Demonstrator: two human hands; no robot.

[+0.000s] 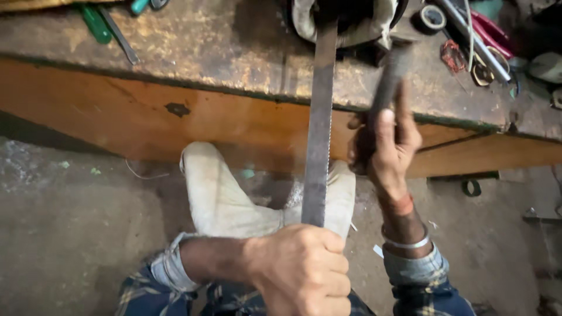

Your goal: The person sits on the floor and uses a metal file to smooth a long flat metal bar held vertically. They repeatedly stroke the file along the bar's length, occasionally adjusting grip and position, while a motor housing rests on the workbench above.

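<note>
While the left hand (304,269) grips a long flat blade (319,129) reaching up to the bench (193,52), the right hand (389,146) clasps a blurred dark handle (389,82).

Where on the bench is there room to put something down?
The workbench is bare between the green screwdriver and the long flat blade. The right end is crowded with tape, wire and tools. Both hands fill the middle.

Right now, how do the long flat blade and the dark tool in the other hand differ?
The flat blade is long, thin and sharp in view, running from the left hand up onto the bench; the dark tool is shorter, rounder and motion-blurred, raised in the right hand. Both are gripped in closed fists.
</note>
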